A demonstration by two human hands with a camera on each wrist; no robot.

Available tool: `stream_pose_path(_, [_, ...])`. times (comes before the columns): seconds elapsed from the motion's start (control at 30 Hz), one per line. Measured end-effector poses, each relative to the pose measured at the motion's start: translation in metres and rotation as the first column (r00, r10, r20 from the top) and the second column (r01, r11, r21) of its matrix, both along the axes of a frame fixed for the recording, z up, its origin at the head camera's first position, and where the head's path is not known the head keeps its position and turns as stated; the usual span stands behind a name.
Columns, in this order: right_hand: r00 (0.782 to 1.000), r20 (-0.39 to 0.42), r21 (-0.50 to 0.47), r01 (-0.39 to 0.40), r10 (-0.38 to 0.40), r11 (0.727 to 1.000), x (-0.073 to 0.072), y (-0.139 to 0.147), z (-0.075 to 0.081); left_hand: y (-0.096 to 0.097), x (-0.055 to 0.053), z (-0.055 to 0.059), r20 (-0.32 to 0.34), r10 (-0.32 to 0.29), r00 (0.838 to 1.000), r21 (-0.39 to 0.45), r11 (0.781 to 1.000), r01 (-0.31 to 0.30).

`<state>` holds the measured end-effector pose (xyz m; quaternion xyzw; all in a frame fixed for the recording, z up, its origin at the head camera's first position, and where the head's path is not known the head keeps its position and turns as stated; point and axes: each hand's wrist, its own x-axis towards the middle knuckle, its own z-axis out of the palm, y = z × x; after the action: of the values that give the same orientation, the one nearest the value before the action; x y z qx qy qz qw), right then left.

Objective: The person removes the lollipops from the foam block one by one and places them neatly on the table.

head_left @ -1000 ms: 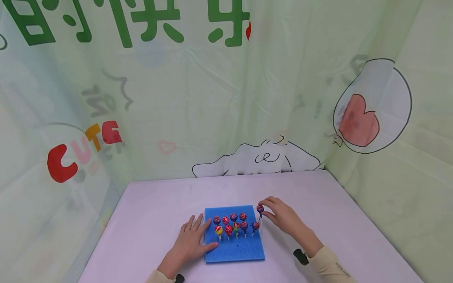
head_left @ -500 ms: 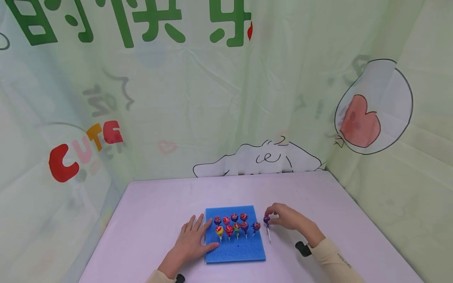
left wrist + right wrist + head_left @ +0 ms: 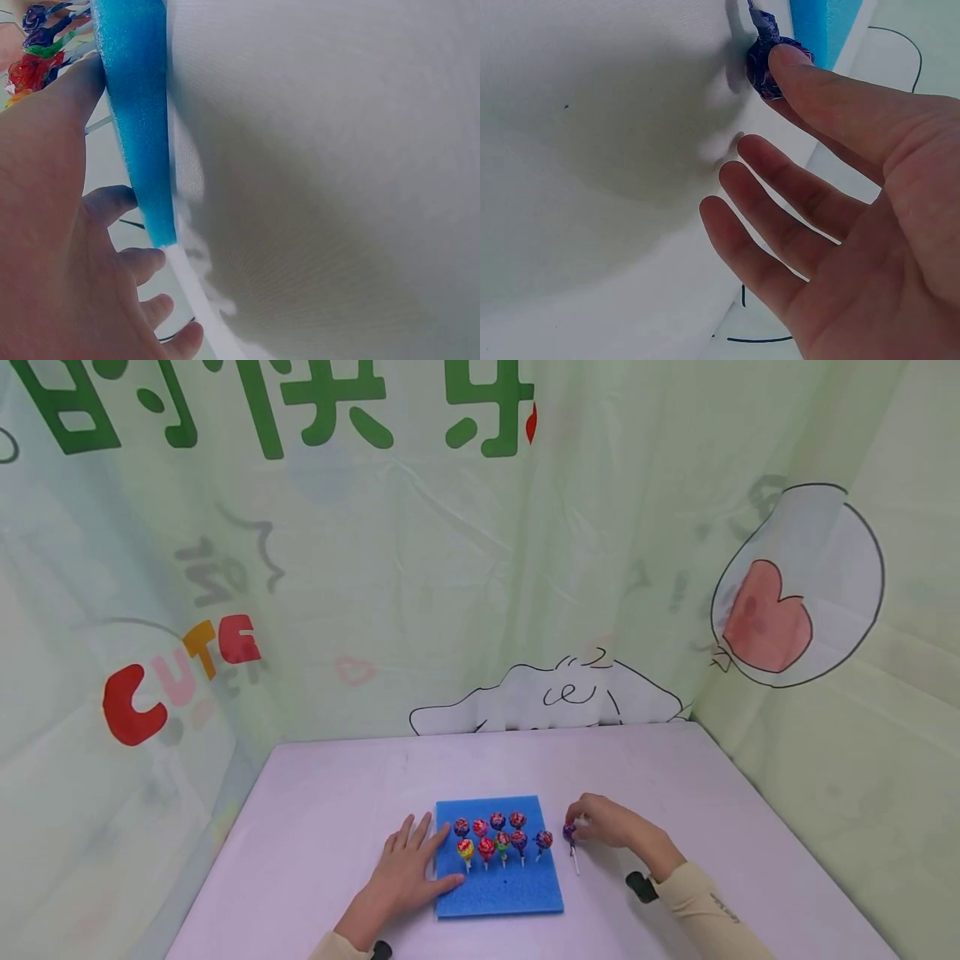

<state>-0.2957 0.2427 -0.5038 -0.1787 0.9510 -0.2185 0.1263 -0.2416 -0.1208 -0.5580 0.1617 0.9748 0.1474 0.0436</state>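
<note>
A blue foam board (image 3: 498, 893) lies on the table, with several wrapped lollipops (image 3: 486, 849) standing in it by their sticks in two rows. My left hand (image 3: 405, 868) rests spread on the board's left edge; in the left wrist view its thumb and index finger touch the foam (image 3: 135, 112). Right of the board, my right hand (image 3: 611, 822) pinches a purple-wrapped lollipop (image 3: 570, 832) by its head. That lollipop's white stick points toward the table's near side. In the right wrist view the thumb presses on the dark purple wrapper (image 3: 761, 71), while the other fingers are spread apart.
One lollipop (image 3: 543, 840) leans at the board's right edge. The table (image 3: 345, 793) has a pale cover. Printed curtains (image 3: 330, 568) hang around its back and sides.
My right hand has moved right and toward me with the purple lollipop, from above the board's upper right corner to low beside the board. My left hand stays in place.
</note>
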Motion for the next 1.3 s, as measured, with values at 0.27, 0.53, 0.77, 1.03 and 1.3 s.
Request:
stream_pose_path(0.27, [1.0,-0.006,-0.009,0.004,-0.004,1.0,0.0019,-0.0019,0.0008,0.0001,0.0007,-0.0019,0.002,0.004,1.0,-0.004,1.0,-0.004])
stream_pose_path(0.53, [1.0,-0.015,-0.012,0.005,-0.005,1.0,0.0033,-0.0014,0.0021,0.0003,0.0005,-0.002,-0.002,0.003,1.0,0.005,1.0,-0.002])
stream_pose_path(0.77, [1.0,-0.021,-0.012,0.016,-0.016,1.0,0.0022,-0.0008,0.0,0.0011,0.0012,0.0003,-0.001,0.006,1.0,0.013,1.0,-0.006])
stream_pose_path(1.03, [1.0,-0.016,-0.021,0.008,-0.009,1.0,0.0025,-0.0008,0.0004,0.001,0.0001,-0.0019,-0.009,0.005,1.0,0.005,1.0,-0.005])
stream_pose_path(1.3, [1.0,-0.024,-0.018,0.01,-0.01,1.0,0.0035,-0.0012,0.0009,0.0006,-0.0006,-0.0017,-0.003,0.006,1.0,0.007,1.0,-0.006])
